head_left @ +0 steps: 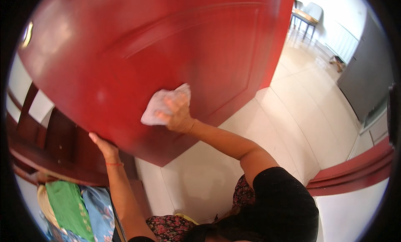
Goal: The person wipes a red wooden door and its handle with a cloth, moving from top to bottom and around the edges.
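A large red panelled door (209, 46) stands open in front of me, with raised mouldings on its face. My right hand (180, 116) presses a pale pink-white cloth (158, 106) flat against the lower middle of the door. Its fingers are bent over the cloth and slightly blurred. At the door's left edge is my left hand (107, 149), gripping that edge; one digit points up and left, and the other fingers are mostly hidden. A red string bracelet circles my left wrist.
Dark red-brown wooden furniture (62, 133) stands left of the door. Below it lie folded green (69, 204) and blue cloths. Beige floor tiles (292, 112) run rightward to a grey panel (367, 66) and red door frame (355, 173). A chair (309, 16) is far off.
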The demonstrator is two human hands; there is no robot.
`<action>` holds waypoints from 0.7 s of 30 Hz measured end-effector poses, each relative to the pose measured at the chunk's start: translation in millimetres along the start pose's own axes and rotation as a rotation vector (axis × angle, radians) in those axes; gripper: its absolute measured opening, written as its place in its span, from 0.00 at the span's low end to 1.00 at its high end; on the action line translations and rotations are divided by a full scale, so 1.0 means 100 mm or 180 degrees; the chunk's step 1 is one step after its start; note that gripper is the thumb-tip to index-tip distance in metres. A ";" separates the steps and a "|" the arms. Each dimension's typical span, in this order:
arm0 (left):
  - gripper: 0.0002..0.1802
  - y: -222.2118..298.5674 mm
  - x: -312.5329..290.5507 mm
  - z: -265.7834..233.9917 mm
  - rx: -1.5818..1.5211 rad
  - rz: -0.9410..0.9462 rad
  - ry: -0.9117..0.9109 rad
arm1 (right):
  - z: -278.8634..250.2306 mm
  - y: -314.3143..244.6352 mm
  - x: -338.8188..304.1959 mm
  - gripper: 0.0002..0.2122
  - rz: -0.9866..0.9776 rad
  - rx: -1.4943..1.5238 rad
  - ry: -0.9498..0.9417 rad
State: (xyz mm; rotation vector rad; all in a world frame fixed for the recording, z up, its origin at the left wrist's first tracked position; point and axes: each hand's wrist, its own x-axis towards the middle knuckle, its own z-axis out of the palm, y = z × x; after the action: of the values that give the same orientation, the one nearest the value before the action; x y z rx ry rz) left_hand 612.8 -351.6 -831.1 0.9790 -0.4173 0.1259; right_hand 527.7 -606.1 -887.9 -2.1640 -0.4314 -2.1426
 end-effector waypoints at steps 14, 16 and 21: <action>0.39 0.01 -0.06 0.08 0.0232 0.0226 0.0058 | -0.72 1.54 0.27 0.32 0.1876 -0.0840 0.0735; 0.39 0.04 -0.09 0.11 0.0309 0.0275 0.0089 | -0.76 1.72 0.09 0.32 0.2176 -0.0854 0.0966; 0.40 0.04 -0.10 0.11 0.0465 0.0173 0.0340 | -0.90 2.02 -0.71 0.34 0.3953 -0.1267 0.1238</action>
State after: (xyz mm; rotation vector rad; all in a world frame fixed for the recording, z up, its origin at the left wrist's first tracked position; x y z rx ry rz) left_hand 599.6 -357.6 -827.0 1.0997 -0.3402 0.2598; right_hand 490.3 -831.7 -925.3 -1.3346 1.1264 -1.7719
